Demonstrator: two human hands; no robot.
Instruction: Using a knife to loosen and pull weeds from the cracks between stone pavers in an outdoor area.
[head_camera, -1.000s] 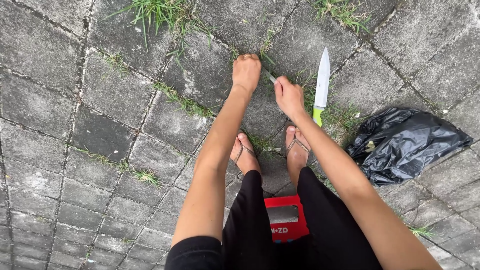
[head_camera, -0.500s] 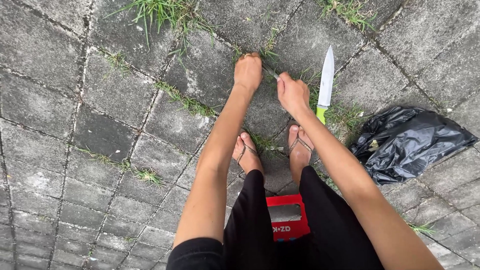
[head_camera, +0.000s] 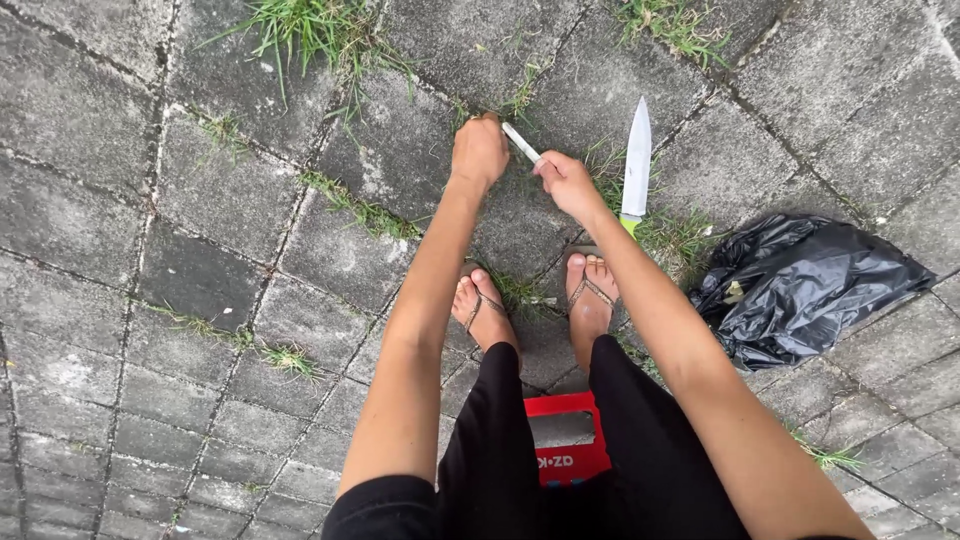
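A: Why is the left hand (head_camera: 479, 150) fisted down at the paving joint?

B: It looks closed on the grass (head_camera: 462, 112) growing there, likely to hold it taut.

A: And the right hand (head_camera: 563, 178)?

B: Just right of that fist, pinching a small blade (head_camera: 520, 141) angled toward it.

A: The knife (head_camera: 635, 160)?

B: Lying on the paving (head_camera: 200, 280) right of the fist, tip pointing away; the black bag (head_camera: 815, 285) farther right.

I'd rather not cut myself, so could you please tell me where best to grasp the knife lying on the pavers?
Grip the knife by its green handle, coming from the near side beside the right hand. Its bare blade points away, so that end keeps fingers off the edge.
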